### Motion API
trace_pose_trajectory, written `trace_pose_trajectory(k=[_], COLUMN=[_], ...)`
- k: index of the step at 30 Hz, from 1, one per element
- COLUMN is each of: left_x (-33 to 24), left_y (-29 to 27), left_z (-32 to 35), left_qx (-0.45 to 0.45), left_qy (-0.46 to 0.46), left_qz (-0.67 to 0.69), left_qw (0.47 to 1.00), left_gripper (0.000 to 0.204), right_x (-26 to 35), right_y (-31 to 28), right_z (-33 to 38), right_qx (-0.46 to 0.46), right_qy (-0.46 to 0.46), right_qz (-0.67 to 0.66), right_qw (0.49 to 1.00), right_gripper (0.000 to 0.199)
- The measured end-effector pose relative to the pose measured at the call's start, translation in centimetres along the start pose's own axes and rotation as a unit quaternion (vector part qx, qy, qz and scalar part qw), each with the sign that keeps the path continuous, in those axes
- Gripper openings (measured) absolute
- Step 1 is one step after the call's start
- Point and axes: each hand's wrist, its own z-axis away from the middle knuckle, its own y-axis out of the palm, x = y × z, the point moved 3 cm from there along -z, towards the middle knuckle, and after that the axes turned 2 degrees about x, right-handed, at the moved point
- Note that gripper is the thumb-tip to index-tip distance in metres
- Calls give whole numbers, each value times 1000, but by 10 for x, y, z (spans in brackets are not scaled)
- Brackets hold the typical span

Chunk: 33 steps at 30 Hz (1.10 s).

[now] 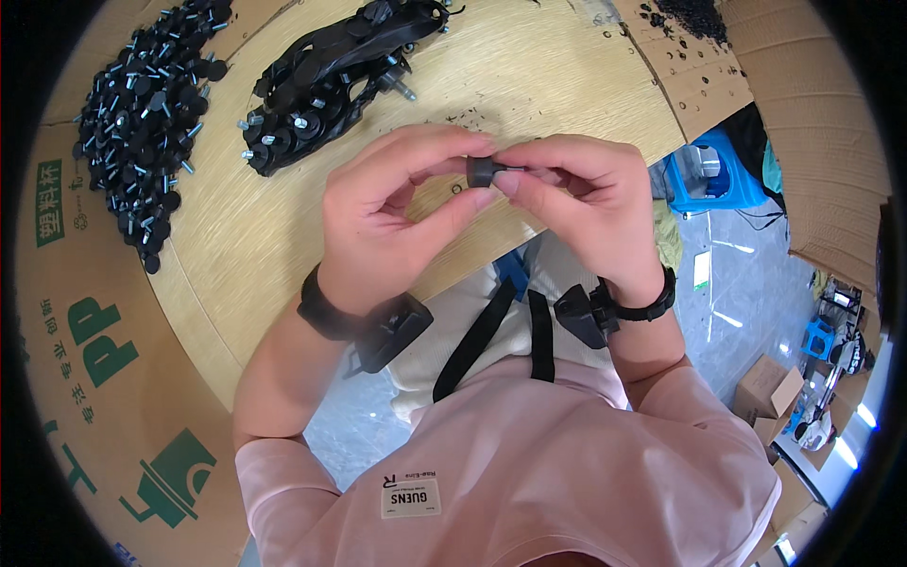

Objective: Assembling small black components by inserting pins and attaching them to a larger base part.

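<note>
Over the near part of the table, my two hands meet at a small black rubber foot [480, 172], a short round cylinder. My left hand [392, 203] pinches it between thumb and fingertips from the left. From the right, my right hand [590, 194] closes thumb and fingers at its other end, where a thin dark bit shows; the rest is hidden behind the fingers. Beyond my hands lies a black plastic bag [326, 71] with several black feet with metal studs at its mouth. A large heap of similar studded feet [146, 118] is at the far left.
The pale wooden table [246, 227] carries dark crumbs and small rings. Black scraps [694, 17] are piled on cardboard at the far right. A printed cardboard sheet [104, 283] borders the left side. A blue plastic stool [713, 175] stands on the floor at right, near cardboard boxes [767, 387].
</note>
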Motion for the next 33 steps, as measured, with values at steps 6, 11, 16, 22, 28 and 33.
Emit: trace_pose_trajectory(k=[6,11,16,22,28,33], left_x=[-1,-9,-11,-3,-1,1], left_y=[-5,3,-1,-1,-4,-6], left_z=[-2,-6,-1,5,4,-1], left_qx=[68,103,103,-51,-90,-113], left_qy=[29,84,160,38,-28,-51], left_qz=[-88,-146,-92,-6,44,77], left_qw=[993,980,977,998,995,989], left_gripper=[39,34,35,43,44,46], right_x=[-3,-6,-9,-8,5,31], right_y=[-4,-6,-5,14,-64,-237], right_z=[1,-2,-1,11,-13,-2], right_qx=[29,57,158,-30,-278,-426], right_qy=[52,140,217,85,-120,-218], right_qz=[-20,-142,-285,-229,11,-61], right_qw=[998,978,920,969,953,876], right_gripper=[9,11,15,12,9,14])
